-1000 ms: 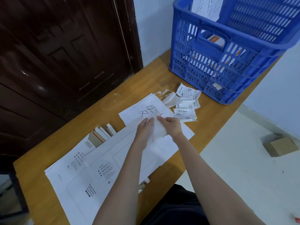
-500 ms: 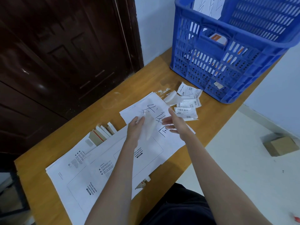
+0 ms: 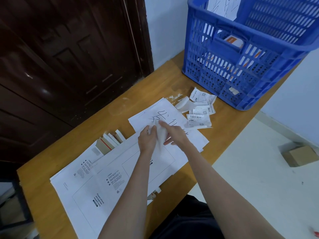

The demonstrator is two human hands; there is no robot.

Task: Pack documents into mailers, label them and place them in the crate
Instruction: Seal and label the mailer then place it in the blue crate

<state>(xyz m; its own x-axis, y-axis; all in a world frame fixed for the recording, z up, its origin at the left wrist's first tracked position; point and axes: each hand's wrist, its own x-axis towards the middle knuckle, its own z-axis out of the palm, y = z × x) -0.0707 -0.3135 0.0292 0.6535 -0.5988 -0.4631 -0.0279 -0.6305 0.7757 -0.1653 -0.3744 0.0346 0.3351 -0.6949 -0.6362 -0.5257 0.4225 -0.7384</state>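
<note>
Item: thin white strip (image 3: 161,135), pinched between left hand (image 3: 146,140) and right hand (image 3: 174,133), fingers closed on it, above mailer (image 3: 110,176). Risk: the strip may tear or cling to skin if tugged unevenly. Labels (image 3: 198,118) sit loose near the counter (image 3: 151,87) edge; a stray sleeve could sweep them off.

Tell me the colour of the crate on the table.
Blue, with slotted walls; the crate shows clearly in the head view.

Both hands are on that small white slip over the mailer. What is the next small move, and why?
Probably press the slip flat onto the top mailer: left hand and right hand hold it just above the mailer, apparently a label.
</note>
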